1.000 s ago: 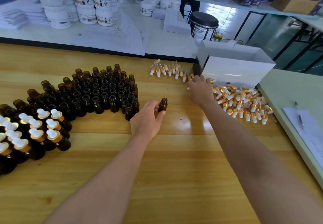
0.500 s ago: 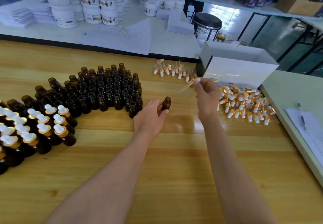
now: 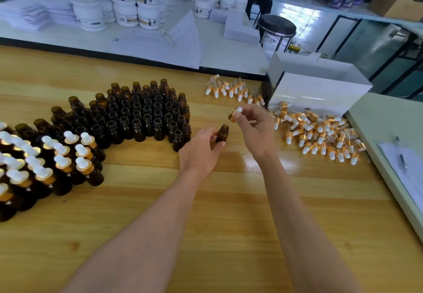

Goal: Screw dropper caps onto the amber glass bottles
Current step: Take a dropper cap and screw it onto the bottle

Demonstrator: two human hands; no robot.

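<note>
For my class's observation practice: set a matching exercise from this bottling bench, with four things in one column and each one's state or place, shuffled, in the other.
1. left hand
2. right hand
3. capped bottles
4. white box

A. pinches a dropper cap
B. stands just beyond the pile of loose caps
C. grips an uncapped bottle
D. grouped at the table's left end

Pairs: 1-C, 2-A, 3-D, 4-B
</note>
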